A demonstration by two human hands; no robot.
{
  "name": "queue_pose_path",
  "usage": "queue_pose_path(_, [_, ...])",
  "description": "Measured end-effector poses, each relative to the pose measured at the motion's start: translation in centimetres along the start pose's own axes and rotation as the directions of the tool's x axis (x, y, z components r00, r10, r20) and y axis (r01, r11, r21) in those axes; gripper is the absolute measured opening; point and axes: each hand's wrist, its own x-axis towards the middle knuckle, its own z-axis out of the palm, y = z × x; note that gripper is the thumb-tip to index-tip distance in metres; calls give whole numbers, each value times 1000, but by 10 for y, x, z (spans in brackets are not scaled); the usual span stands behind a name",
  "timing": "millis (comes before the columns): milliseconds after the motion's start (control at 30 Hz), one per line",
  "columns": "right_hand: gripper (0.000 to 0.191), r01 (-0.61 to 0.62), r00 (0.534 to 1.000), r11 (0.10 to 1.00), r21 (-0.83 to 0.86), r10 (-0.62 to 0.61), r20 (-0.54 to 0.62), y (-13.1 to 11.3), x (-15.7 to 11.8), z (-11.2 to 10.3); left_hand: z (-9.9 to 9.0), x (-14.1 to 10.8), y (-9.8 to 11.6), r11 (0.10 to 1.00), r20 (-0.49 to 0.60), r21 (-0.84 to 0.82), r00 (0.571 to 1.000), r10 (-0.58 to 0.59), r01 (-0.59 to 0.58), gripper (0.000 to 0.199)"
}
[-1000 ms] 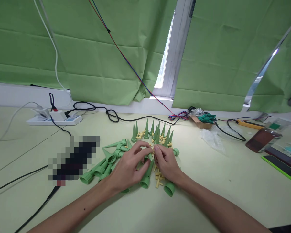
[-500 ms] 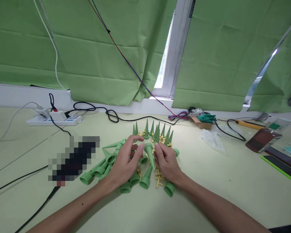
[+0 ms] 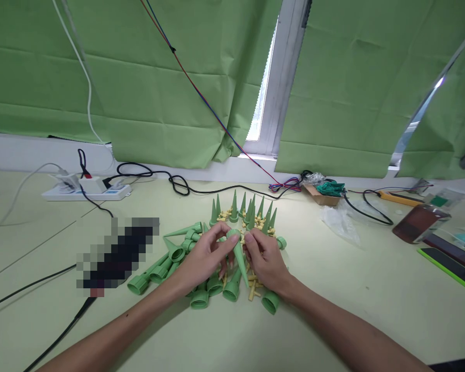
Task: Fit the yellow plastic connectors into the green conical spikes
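In the head view, the left hand (image 3: 207, 253) is partly closed, its thumb and fingers clamped on the wide ribbed end of a green spike (image 3: 240, 261). The spike is held above the table (image 3: 313, 330), between the hands, tilted with its tip pointing down and toward the person. The right hand (image 3: 267, 258) is just beside that wide end, thumb and curled fingers together; whether something small is pinched there, I cannot tell. Yellow T-pieces (image 3: 252, 292) lie below the right hand. Standing spikes (image 3: 234, 207) rise beyond both hands, and lying spikes (image 3: 139, 282) are spread around the left hand.
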Motion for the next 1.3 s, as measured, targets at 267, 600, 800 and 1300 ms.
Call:
queue_pose_path(267, [36,23,1000,999,-39,-23,-9,-2,0,-2,1,-1,4,999,50,-27,998,-38,39,32])
queue_pose_path(600, [33,45,999,997,-59,-45,8,-3,1,-2,1,-2,4,997,58,-59,997,-48,52,33])
queue_pose_path(800, [33,44,999,996,-75,-43,15,-4,1,-2,1,-2,3,999,62,-40,998,-9,12,31])
queue_pose_path(1300, [36,51,999,996,-72,-50,19,-1,2,-1,2,-2,2,973,-36,179,988,153,-144,25])
